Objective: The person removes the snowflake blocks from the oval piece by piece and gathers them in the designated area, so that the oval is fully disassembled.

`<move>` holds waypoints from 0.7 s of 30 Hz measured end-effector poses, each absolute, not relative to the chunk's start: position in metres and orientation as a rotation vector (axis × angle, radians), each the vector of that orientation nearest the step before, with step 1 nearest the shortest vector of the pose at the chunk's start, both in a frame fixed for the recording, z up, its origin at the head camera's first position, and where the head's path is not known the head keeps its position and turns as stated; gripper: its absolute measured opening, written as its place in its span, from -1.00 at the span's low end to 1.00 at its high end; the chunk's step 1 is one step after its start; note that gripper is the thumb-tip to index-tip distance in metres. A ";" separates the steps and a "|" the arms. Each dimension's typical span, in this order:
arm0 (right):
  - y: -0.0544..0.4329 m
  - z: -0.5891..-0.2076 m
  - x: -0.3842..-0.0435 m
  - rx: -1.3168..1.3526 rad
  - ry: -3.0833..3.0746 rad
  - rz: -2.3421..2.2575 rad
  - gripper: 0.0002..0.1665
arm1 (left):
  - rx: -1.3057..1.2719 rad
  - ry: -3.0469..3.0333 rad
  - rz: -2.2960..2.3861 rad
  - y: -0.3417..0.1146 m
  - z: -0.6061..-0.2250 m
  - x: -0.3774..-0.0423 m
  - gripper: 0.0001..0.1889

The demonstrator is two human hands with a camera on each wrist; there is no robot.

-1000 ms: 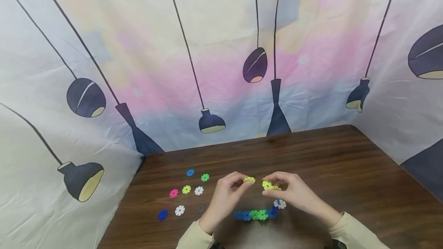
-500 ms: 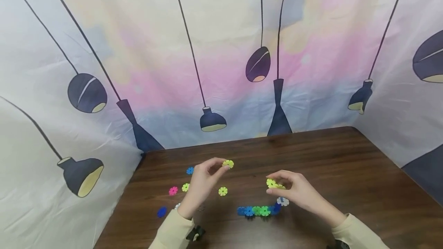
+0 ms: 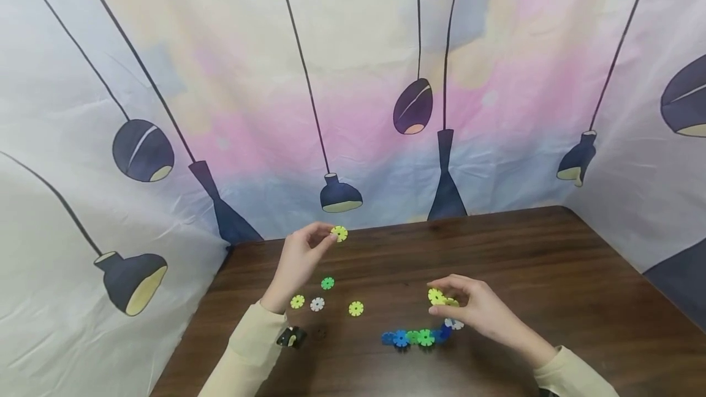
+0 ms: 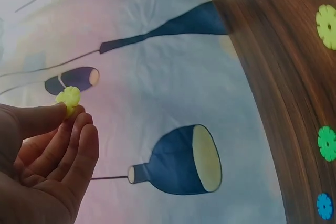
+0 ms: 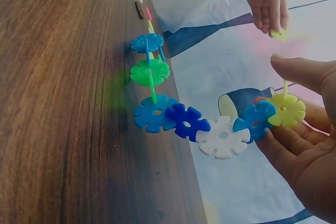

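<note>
Near the table's back edge, my left hand (image 3: 298, 259) pinches a yellow snowflake disc (image 3: 339, 234) between thumb and fingertips, apart from everything else. My right hand (image 3: 478, 304) holds the yellow end (image 3: 436, 296) of a chain of interlocked snowflake discs, raised over the table. In the right wrist view the chain continues from yellow through a light blue disc (image 5: 255, 121), a white disc (image 5: 223, 136) and a dark blue disc (image 5: 187, 123) to a green disc (image 5: 149, 72) and more blue. The fingers partly hide the yellow end.
Loose discs lie on the brown wooden table (image 3: 507, 250): yellow (image 3: 355, 309), green (image 3: 328, 283), white (image 3: 317, 304), another yellow (image 3: 298, 302) and a dark one (image 3: 320, 334). A printed cloth (image 3: 375, 158) hangs behind. The left sleeve (image 3: 242, 348) covers part of the table's left side.
My left hand has moved left and up, away from the right, carrying its yellow disc. A loose yellow disc it hid now shows. The right hand and the chain have hardly moved.
</note>
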State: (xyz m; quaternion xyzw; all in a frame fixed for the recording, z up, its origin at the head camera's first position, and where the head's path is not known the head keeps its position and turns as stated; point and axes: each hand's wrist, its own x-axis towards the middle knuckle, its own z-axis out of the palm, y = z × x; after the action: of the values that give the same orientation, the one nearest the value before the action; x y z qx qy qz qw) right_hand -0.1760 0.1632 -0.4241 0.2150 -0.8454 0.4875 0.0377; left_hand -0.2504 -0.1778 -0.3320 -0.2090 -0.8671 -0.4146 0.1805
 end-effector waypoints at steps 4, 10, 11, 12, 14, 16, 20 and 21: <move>0.163 -0.427 -0.174 0.694 -2.595 1.497 -0.53 | -0.587 -2.509 -1.194 -0.180 -0.337 -0.260 -0.82; 0.164 -0.424 -0.173 0.725 -2.611 1.473 -0.50 | -0.577 -2.627 -1.201 -0.178 -0.352 -0.282 -0.80; 0.164 -0.424 -0.173 0.735 -2.613 1.474 -0.50 | -0.570 -2.644 -1.198 -0.177 -0.355 -0.284 -0.81; 0.165 -0.425 -0.174 0.746 -2.614 1.477 -0.49 | -0.563 -2.661 -1.198 -0.176 -0.358 -0.286 -0.81; 0.165 -0.426 -0.174 0.762 -2.614 1.484 -0.48 | -0.548 -2.692 -1.209 -0.173 -0.364 -0.289 -0.83; 0.165 -0.426 -0.174 0.776 -2.609 1.485 -0.48 | -0.554 -2.715 -1.222 -0.170 -0.370 -0.292 -0.84; 0.164 -0.426 -0.175 0.786 -2.599 1.476 -0.49 | -0.608 -2.761 -1.219 -0.166 -0.383 -0.298 -0.84; 0.164 -0.426 -0.175 0.788 -2.599 1.477 -0.49 | -0.628 -2.775 -1.204 -0.166 -0.387 -0.300 -0.84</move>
State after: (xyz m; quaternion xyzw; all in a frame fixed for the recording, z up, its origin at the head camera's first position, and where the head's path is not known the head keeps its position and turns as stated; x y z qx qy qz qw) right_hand -0.1746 0.1639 -0.4264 0.2547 -0.8404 0.4777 0.0249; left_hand -0.2996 -0.1655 -0.3867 -0.2032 -0.8979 -0.3897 0.0259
